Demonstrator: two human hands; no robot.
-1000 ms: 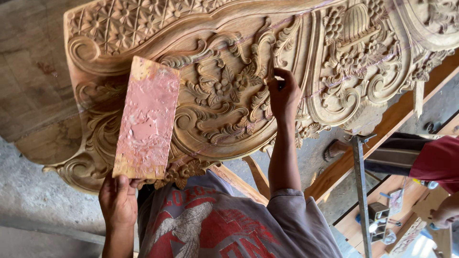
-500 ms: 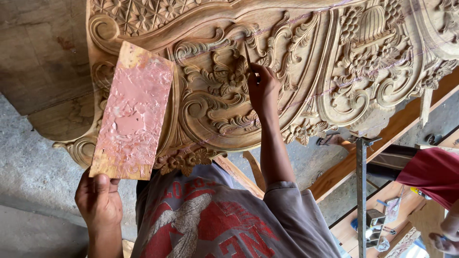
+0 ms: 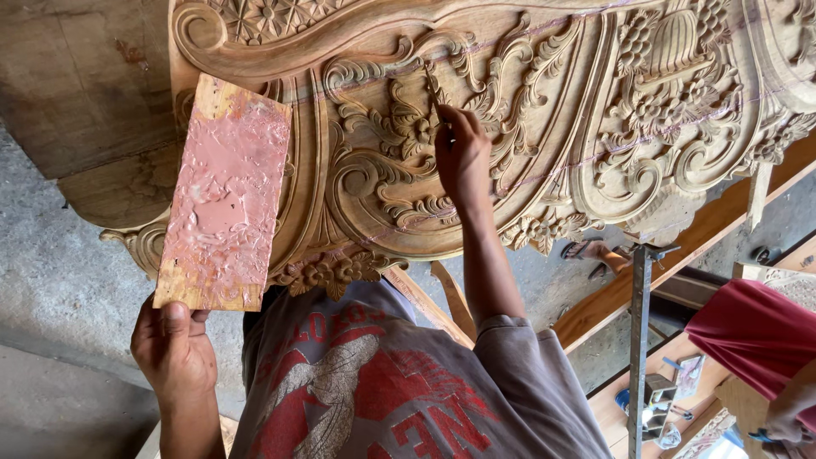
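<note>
A big carved wooden panel (image 3: 544,110) fills the top of the view, from ten o'clock round to two o'clock, full of curls, leaves and flowers cut into pale brown wood. The left hand (image 3: 174,348), down at seven o'clock, is closed around the bottom edge of a flat wooden board (image 3: 225,191), thumb on the front. The board stands up in front of the left part of the panel and acts like a little tray: its face is covered with thick pink putty (image 3: 229,204), lumpy and spread about. The right hand (image 3: 461,157), just above the middle of the view, is curled shut around a thin small tool (image 3: 433,89), and the tip of the tool pokes up at twelve o'clock and touches a carved leaf on the panel. What kind of tool it is cannot be told. Below, at six o'clock, shows the person's grey shirt (image 3: 374,382) with a red picture on it. At four o'clock a metal clamp bar (image 3: 639,340) stands upright, and beside it, at the right edge, is another person's red sleeve (image 3: 748,336). The grey concrete floor (image 3: 59,289) lies at nine o'clock.
</note>
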